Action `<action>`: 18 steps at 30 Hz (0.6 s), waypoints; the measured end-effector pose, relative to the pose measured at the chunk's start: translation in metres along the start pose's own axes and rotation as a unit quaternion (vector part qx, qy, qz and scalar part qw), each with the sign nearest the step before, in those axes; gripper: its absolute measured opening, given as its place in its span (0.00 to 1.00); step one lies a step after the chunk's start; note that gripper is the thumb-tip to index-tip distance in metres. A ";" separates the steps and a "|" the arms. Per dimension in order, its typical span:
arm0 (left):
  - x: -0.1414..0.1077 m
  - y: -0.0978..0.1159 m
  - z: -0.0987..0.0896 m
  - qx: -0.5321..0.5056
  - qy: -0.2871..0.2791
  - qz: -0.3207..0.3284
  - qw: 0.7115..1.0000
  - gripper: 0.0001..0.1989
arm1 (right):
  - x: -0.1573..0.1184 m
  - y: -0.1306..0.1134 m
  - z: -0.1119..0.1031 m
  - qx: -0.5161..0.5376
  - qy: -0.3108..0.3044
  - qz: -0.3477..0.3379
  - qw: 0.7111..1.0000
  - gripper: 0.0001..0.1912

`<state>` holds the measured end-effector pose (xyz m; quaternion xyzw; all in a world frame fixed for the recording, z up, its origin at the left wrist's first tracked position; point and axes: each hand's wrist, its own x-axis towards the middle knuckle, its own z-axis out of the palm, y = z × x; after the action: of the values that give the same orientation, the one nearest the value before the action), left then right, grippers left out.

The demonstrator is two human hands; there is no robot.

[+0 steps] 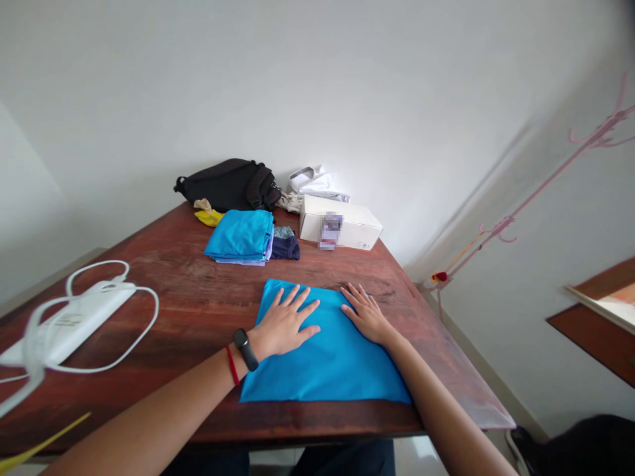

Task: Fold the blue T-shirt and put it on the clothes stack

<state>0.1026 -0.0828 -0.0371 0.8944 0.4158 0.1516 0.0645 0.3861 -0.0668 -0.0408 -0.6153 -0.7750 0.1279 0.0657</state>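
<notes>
Left hand [282, 328] and right hand [366, 317] lie palm-down, splayed, gripping nothing, on blue cloth [335, 363]; folded cloth stack [241, 235] beyond, on wooden table [183, 304].

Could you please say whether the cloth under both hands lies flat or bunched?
Flat: the blue cloth shows a smooth surface and nearly straight edges.
</notes>
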 end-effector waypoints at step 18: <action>0.001 0.005 -0.008 0.003 -0.009 0.000 1.000 0.35 | 0.006 0.024 0.008 0.218 0.130 -0.032 0.967 0.32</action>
<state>0.1044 -0.0851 -0.0279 0.8960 0.4156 0.1418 0.0654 0.4051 -0.0563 -0.0553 -0.5722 -0.7327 0.2100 0.3026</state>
